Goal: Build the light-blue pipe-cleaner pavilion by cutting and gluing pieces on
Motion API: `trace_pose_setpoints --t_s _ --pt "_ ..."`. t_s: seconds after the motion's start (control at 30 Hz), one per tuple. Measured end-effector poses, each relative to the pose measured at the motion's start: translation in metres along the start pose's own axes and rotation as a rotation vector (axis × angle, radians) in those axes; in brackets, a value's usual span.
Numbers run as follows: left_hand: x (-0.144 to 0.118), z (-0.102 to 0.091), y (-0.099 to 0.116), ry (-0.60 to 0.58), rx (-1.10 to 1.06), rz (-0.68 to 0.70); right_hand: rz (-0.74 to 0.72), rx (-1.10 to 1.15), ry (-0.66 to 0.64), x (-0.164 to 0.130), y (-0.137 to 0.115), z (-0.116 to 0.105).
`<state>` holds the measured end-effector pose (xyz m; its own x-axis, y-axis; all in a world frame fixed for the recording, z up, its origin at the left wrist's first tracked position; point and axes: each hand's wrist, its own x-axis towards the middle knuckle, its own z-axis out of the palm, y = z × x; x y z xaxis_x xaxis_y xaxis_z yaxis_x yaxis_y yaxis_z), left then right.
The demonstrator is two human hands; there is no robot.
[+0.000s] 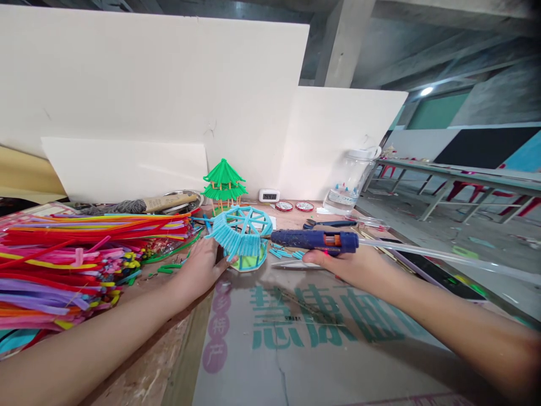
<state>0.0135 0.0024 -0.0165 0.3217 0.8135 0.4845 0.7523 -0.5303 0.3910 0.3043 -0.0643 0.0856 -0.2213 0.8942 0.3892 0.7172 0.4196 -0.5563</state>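
So the left hand point(202, 265) is gripping the light blue frame point(240, 230), a round pipe-cleaner thing, from its left side, tilting it over the cardboard point(296, 349). The right hand point(346, 265) is clenching a blue glue gun point(315, 241), nozzle pointing left and sitting right at the frame's right edge. A pipe cleaner pile point(63, 265) is lying far left, and a green pagoda point(224, 183) is standing behind.

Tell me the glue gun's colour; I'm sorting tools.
Dark blue with an orange trigger part, seen in the head view: glue gun.
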Motion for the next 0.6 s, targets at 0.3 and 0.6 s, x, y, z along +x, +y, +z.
trace_pose_setpoints --t_s 0.3,0.6 --pt "0.0002 -0.0005 0.0004 0.01 -0.028 0.009 -0.049 -0.029 0.008 -0.0004 0.0003 -0.0011" --pt "0.0 -0.0008 0.0017 0.025 -0.042 0.016 -0.032 -0.029 -0.002 -0.0016 0.0036 -0.0004"
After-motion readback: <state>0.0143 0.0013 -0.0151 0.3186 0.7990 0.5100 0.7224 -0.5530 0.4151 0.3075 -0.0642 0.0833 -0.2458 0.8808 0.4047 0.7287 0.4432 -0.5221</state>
